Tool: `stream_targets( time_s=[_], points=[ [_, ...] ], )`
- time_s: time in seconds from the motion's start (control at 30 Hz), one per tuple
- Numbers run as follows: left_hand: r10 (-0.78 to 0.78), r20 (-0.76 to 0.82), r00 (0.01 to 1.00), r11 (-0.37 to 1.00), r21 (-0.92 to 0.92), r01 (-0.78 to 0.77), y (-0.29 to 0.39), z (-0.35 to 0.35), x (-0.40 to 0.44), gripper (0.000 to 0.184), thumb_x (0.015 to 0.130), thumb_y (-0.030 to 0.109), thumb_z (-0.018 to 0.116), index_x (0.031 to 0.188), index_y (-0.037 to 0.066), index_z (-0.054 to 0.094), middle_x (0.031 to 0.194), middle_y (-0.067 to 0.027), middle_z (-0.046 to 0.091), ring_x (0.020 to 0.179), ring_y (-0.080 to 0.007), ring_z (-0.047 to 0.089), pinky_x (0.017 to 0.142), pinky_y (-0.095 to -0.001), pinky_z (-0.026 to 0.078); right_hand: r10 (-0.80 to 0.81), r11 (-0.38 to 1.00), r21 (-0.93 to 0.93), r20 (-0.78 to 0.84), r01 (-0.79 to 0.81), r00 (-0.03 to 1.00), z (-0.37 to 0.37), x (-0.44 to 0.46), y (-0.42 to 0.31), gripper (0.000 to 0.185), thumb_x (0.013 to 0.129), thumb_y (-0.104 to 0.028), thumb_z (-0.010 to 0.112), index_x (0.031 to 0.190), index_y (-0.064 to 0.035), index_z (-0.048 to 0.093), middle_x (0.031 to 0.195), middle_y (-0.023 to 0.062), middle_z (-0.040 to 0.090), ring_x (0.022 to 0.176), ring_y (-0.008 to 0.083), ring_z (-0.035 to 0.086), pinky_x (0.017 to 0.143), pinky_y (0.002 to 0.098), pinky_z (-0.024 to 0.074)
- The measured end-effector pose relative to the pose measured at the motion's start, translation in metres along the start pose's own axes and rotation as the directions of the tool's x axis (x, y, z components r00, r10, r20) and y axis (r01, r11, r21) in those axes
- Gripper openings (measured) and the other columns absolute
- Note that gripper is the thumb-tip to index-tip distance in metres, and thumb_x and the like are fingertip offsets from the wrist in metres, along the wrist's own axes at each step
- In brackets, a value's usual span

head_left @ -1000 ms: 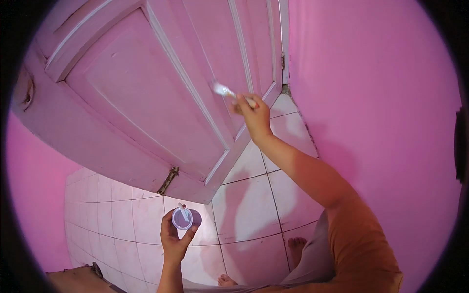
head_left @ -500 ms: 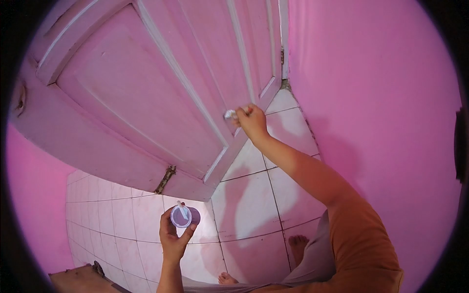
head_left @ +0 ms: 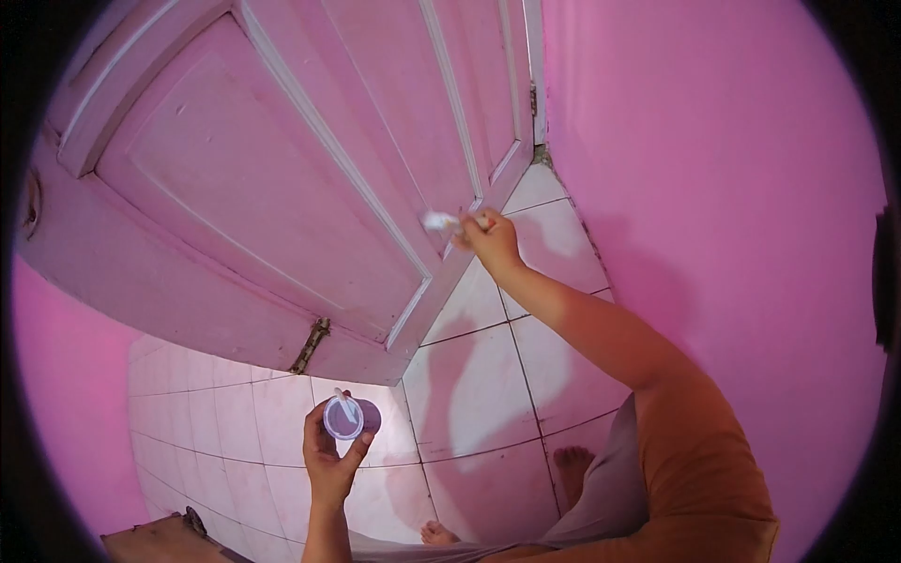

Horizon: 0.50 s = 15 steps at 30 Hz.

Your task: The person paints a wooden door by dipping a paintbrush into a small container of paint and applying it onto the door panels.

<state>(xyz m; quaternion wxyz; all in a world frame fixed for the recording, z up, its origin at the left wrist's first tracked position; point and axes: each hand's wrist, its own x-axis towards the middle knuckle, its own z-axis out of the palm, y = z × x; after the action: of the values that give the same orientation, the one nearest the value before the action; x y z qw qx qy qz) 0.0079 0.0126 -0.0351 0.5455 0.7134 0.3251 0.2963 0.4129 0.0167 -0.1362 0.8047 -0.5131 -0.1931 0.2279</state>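
Right hand (head_left: pixel 493 246) gripping brush (head_left: pixel 440 221), left hand (head_left: pixel 329 466) grasping cup (head_left: pixel 373 416); hazard: inattentive cup tilting could cause spillage onto tiled floor (head_left: pixel 479 385).

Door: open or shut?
Open: the door stands unframed along its visible free side, with tiled floor and pink wall beyond.

Pale tiled floor (head_left: pixel 474 380), bare feet (head_left: pixel 571 469) on it
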Motion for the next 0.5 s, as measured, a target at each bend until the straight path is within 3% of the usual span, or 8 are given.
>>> stream_targets(
  time_s=[0.07, 0.1, 0.17, 0.4, 0.47, 0.5],
  points=[
    [0.004, 0.003, 1.0, 1.0, 0.008, -0.004, 0.0, 0.0, 0.0, 0.065, 0.078, 0.004, 0.083, 0.132, 0.002, 0.047, 0.135, -0.0186, 0.057, 0.127, -0.027, 0.054, 0.111, -0.0413, 0.04, 0.152, 0.907, -0.385, -0.082, -0.172, 0.985, -0.021, -0.001, 0.026, 0.019, 0.096, -0.015, 0.064, 0.102, 0.0033, 0.061, 0.087, 0.0135, 0.072, 0.072, 0.0214, 0.073, 0.064, 0.0314, 0.0612],
    [0.005, 0.0, 1.0, 1.0, 0.006, -0.005, -0.001, -0.002, 0.001, 0.065, 0.078, 0.004, 0.083, 0.132, 0.002, 0.047, 0.135, -0.0186, 0.057, 0.127, -0.027, 0.054, 0.111, -0.0413, 0.04, 0.152, 0.906, -0.387, -0.08, -0.171, 0.985, -0.026, -0.001, 0.03, 0.019, 0.096, -0.015, 0.064, 0.102, 0.0033, 0.061, 0.087, 0.0135, 0.072, 0.072, 0.0214, 0.073, 0.064, 0.0314, 0.0612],
    [0.043, 0.016, 0.999, 0.998, 0.038, -0.043, 0.0, -0.003, 0.001, 0.065, 0.078, 0.004, 0.083, 0.132, 0.001, 0.047, 0.135, -0.0185, 0.057, 0.127, -0.027, 0.054, 0.111, -0.0412, 0.04, 0.066, 0.879, -0.473, -0.006, -0.061, 0.998, -0.024, -0.008, 0.016, 0.018, 0.091, -0.016, 0.068, 0.091, 0.0011, 0.063, 0.072, 0.0098, 0.065, 0.065, 0.0208, 0.071, 0.061, 0.0298, 0.0583],
    [0.054, 0.011, 0.998, 0.998, 0.021, -0.054, -0.003, -0.002, 0.003, 0.065, 0.078, 0.005, 0.083, 0.132, 0.001, 0.047, 0.134, -0.0174, 0.057, 0.127, -0.0269, 0.054, 0.11, -0.0415, 0.04, -0.126, 0.882, -0.425, 0.202, 0.203, 0.971, 0.02, 0.003, -0.047, 0.016, 0.093, -0.016, 0.066, 0.094, 0.0006, 0.064, 0.077, 0.01, 0.068, 0.068, 0.0178, 0.071, 0.064, 0.0305, 0.0572],
    [0.046, 0.018, 0.999, 0.998, 0.04, -0.047, -0.001, -0.003, 0.003, 0.065, 0.077, 0.005, 0.084, 0.132, 0.001, 0.047, 0.135, -0.0171, 0.057, 0.127, -0.0266, 0.054, 0.11, -0.0416, 0.04, -0.259, 0.96, -0.06, 0.175, 0.272, 0.95, 0.035, -0.002, -0.079, 0.014, 0.095, -0.014, 0.065, 0.1, -0.0008, 0.065, 0.08, 0.0071, 0.068, 0.074, 0.0146, 0.071, 0.062, 0.03, 0.0536],
    [0.044, 0.012, 0.999, 0.998, 0.039, -0.044, -0.002, -0.004, 0.004, 0.065, 0.077, 0.005, 0.084, 0.132, 0.001, 0.047, 0.135, -0.0171, 0.057, 0.127, -0.0266, 0.054, 0.11, -0.0416, 0.04, -0.256, 0.961, -0.06, 0.18, 0.27, 0.95, 0.039, -0.005, -0.093, 0.014, 0.095, -0.014, 0.065, 0.1, -0.0008, 0.065, 0.08, 0.0071, 0.068, 0.074, 0.0146, 0.071, 0.062, 0.03, 0.0536]
  ],
)
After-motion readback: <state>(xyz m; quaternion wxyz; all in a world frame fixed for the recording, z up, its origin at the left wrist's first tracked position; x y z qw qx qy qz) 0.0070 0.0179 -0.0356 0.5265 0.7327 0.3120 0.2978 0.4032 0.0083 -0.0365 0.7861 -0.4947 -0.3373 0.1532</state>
